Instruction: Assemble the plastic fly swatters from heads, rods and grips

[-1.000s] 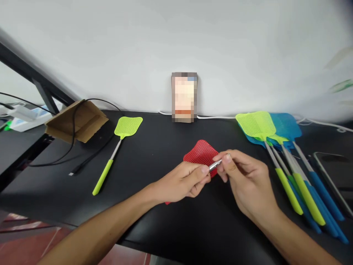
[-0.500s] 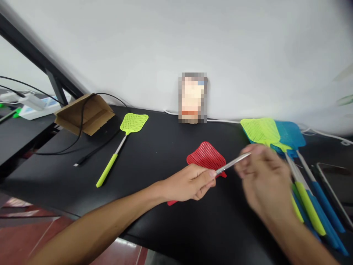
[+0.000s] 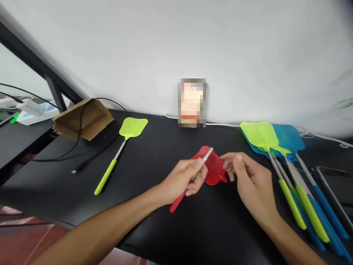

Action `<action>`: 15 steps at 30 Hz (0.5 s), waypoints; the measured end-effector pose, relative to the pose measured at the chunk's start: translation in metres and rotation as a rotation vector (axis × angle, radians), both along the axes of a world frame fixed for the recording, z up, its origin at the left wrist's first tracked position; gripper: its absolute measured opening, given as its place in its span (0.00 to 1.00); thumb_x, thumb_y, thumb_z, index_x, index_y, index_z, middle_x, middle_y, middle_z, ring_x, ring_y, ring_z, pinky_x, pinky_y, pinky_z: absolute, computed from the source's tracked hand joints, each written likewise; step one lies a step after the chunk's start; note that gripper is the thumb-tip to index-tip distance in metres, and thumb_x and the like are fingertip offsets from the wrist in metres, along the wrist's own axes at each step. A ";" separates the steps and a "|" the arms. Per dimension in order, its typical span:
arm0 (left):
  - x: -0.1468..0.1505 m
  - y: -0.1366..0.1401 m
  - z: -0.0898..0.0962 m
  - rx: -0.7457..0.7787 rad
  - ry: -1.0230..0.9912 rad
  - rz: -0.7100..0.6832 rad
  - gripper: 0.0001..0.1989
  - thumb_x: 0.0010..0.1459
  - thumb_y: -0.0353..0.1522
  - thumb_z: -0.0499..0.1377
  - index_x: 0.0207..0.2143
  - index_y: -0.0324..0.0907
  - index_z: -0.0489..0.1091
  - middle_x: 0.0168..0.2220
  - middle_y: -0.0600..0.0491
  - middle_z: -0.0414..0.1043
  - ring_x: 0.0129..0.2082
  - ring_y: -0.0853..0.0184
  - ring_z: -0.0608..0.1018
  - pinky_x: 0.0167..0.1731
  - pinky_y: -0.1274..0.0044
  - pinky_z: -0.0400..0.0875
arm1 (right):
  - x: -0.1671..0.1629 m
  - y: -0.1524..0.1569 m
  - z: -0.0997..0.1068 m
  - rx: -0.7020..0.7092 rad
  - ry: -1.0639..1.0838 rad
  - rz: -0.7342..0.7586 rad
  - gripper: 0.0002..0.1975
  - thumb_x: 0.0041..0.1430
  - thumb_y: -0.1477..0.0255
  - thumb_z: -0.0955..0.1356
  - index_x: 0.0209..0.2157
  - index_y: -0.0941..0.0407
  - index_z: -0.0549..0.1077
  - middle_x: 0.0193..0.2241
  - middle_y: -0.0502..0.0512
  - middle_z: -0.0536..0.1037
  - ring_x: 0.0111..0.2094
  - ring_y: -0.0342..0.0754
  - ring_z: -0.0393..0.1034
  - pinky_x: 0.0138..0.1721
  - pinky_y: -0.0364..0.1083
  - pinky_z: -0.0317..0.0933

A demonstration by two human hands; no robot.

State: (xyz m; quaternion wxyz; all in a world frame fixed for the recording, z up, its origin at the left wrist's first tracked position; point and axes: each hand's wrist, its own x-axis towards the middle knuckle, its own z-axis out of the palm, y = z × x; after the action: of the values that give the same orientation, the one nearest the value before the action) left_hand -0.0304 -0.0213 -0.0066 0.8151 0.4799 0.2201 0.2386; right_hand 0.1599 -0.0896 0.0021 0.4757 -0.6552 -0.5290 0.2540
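My left hand [image 3: 183,178] is closed around a fly swatter's red handle [image 3: 177,203] with its silver metal rod [image 3: 207,156]. The rod's short end sticks out past the thumb, pointing up and right. Behind it on the black table lies a separate red perforated swatter head [image 3: 215,170], its neck toward the right. My right hand [image 3: 252,180] hovers beside that head with thumb and fingers bent and apart, nothing visible between them. The fingertips are close to the head's right edge; whether they touch it I cannot tell.
Green and blue fly swatters [image 3: 300,191] are piled at right, near a dark phone-like device [image 3: 335,187]. One green swatter [image 3: 134,127] lies at left, near an open cardboard box [image 3: 85,119] and a black cable [image 3: 79,169]. A blurred-out object [image 3: 192,103] leans on the wall.
The rod's visible end in my left hand is shorter and steeper. My right hand has left the rod's tip and moved left and down toward the red head, its fingers opening.
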 end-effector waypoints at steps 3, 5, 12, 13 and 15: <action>0.000 0.008 0.001 0.001 -0.057 0.161 0.15 0.73 0.44 0.50 0.41 0.42 0.65 0.13 0.66 0.54 0.12 0.75 0.55 0.17 0.80 0.52 | 0.012 0.006 -0.009 0.037 -0.400 -0.073 0.20 0.68 0.52 0.65 0.46 0.53 0.76 0.40 0.58 0.78 0.39 0.55 0.71 0.40 0.53 0.63; -0.001 0.011 0.003 0.015 -0.050 0.238 0.14 0.73 0.43 0.51 0.43 0.42 0.66 0.15 0.65 0.57 0.13 0.75 0.57 0.19 0.80 0.53 | 0.010 0.008 -0.016 0.020 -0.625 -0.048 0.27 0.61 0.46 0.69 0.49 0.54 0.75 0.45 0.64 0.77 0.47 0.63 0.69 0.42 0.57 0.63; -0.004 0.015 0.008 0.037 0.019 0.236 0.15 0.71 0.42 0.54 0.40 0.40 0.69 0.24 0.61 0.64 0.14 0.79 0.61 0.20 0.80 0.55 | 0.001 0.006 -0.012 -0.238 -0.594 0.122 0.23 0.49 0.48 0.76 0.28 0.52 0.71 0.27 0.56 0.75 0.31 0.56 0.67 0.31 0.51 0.58; -0.004 0.015 0.008 0.049 0.030 0.223 0.15 0.71 0.42 0.54 0.41 0.40 0.70 0.24 0.61 0.64 0.14 0.79 0.61 0.21 0.80 0.56 | 0.005 0.006 -0.008 -0.275 -0.494 0.155 0.22 0.52 0.49 0.75 0.27 0.52 0.70 0.25 0.54 0.74 0.29 0.54 0.66 0.30 0.50 0.56; -0.006 0.014 0.008 0.074 0.048 0.193 0.15 0.71 0.42 0.54 0.46 0.40 0.71 0.21 0.62 0.64 0.14 0.77 0.61 0.21 0.80 0.57 | 0.015 0.007 -0.001 -0.341 -0.231 0.256 0.23 0.59 0.49 0.71 0.23 0.53 0.70 0.21 0.52 0.72 0.25 0.49 0.64 0.29 0.48 0.55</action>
State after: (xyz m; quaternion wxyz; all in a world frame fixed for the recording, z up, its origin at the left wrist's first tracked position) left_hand -0.0361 -0.0070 0.0017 0.7644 0.4918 0.2761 0.3125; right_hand 0.1745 -0.0829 0.0012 0.2584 -0.6785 -0.6080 0.3211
